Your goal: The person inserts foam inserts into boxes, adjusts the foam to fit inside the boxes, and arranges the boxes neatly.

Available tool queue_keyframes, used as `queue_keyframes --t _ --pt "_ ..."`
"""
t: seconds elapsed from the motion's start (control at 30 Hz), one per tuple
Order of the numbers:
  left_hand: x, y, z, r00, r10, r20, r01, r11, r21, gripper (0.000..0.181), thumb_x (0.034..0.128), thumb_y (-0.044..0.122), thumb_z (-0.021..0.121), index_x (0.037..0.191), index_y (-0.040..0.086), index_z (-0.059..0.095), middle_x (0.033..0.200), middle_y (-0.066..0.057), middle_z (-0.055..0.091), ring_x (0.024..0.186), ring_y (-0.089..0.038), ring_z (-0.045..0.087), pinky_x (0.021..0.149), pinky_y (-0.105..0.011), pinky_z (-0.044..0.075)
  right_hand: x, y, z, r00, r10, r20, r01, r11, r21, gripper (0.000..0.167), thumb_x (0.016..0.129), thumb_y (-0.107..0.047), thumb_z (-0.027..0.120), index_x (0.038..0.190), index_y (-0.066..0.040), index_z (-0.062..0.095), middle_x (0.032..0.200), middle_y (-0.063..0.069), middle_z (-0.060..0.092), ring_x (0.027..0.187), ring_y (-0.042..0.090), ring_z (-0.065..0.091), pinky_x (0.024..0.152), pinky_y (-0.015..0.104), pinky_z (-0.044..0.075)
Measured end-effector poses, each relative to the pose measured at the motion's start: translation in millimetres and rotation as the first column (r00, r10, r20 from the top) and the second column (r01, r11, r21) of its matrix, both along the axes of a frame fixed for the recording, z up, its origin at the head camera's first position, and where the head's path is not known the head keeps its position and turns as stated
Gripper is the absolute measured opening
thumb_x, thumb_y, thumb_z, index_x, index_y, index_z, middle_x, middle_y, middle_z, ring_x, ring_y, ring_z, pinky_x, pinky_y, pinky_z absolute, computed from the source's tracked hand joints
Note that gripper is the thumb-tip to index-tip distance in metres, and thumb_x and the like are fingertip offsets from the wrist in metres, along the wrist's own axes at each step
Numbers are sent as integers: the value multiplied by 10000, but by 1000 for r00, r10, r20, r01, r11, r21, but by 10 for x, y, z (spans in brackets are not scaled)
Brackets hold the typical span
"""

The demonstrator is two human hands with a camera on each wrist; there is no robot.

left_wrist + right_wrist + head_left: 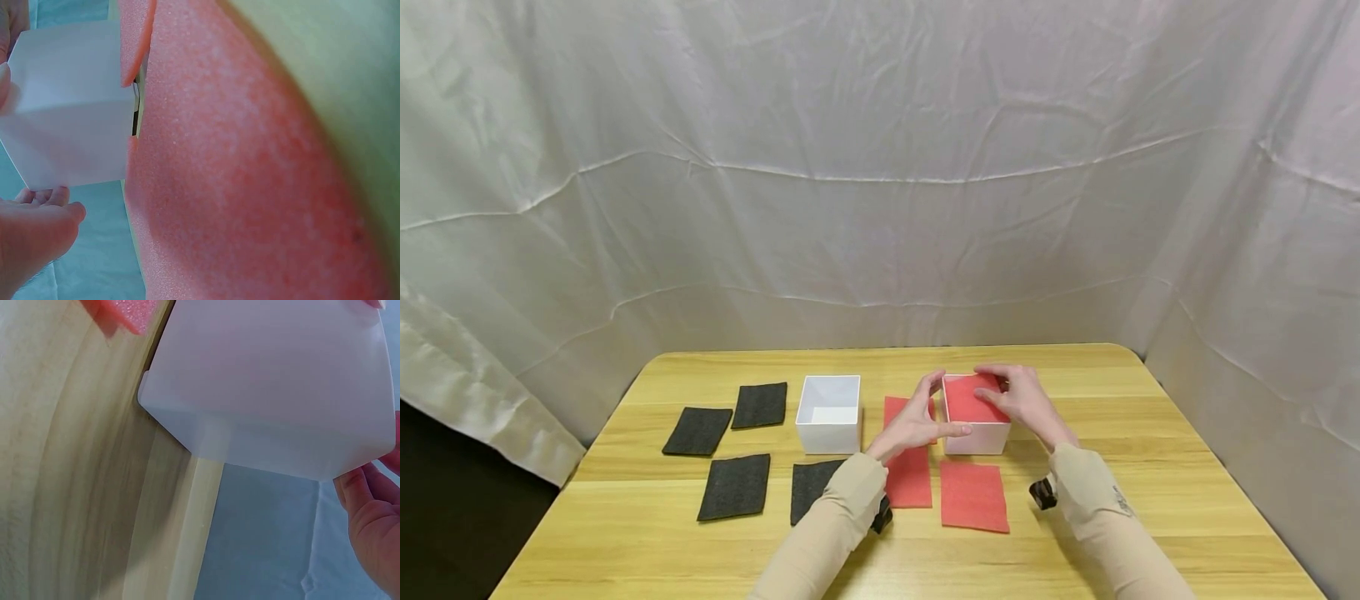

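Note:
A white box (975, 440) stands on the table with a red sheet (967, 400) at its opening. My left hand (913, 427) grips its left side, thumb against the front wall near the rim. At the right, my right hand (1028, 406) holds the sheet by its right part, with the thumb on top and fingers towards the back rim. The left wrist view shows the box wall (69, 144) with the left hand (37, 234) at its edge. In the right wrist view, the right hand (378, 531) touches a corner of the box (269, 387).
Left of the hands stands another white box (829, 437), with its bottom visible. Several black sheets (735, 487) lie around its left and front. More red sheets (974, 497) lie beside and in front of the right box. A pale curtain (880, 242) hangs behind the table (647, 533).

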State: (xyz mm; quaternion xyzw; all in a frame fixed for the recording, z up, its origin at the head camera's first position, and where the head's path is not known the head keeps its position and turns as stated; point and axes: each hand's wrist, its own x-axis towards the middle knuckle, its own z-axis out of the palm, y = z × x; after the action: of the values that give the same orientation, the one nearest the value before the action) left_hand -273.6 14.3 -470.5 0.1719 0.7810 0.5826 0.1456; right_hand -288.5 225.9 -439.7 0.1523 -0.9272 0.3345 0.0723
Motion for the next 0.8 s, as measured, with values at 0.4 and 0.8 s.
queue_keyframes --t 0.4,0.8 --pt "-6 -2 1 1000 1 -2 -1 1000 -1 1022 819 283 840 1599 161 191 1649 -118 283 1533 -320 269 1231 -549 277 30 -20 22 999 30 -42 -29 1000 9 441 867 -115 784 1257 50 663 1107 233 731 871 268 686 763 384 585" --pt "-5 -5 -3 1000 4 -6 -4 1000 0 1027 817 299 839 1599 159 186 1645 -119 288 1527 -305 279 1225 -550 290 83 94 -12 982 92 -165 -93 996 5 431 795 -108 846 1183 16 706 1228 214 614 1166 412 537 992 637 445"
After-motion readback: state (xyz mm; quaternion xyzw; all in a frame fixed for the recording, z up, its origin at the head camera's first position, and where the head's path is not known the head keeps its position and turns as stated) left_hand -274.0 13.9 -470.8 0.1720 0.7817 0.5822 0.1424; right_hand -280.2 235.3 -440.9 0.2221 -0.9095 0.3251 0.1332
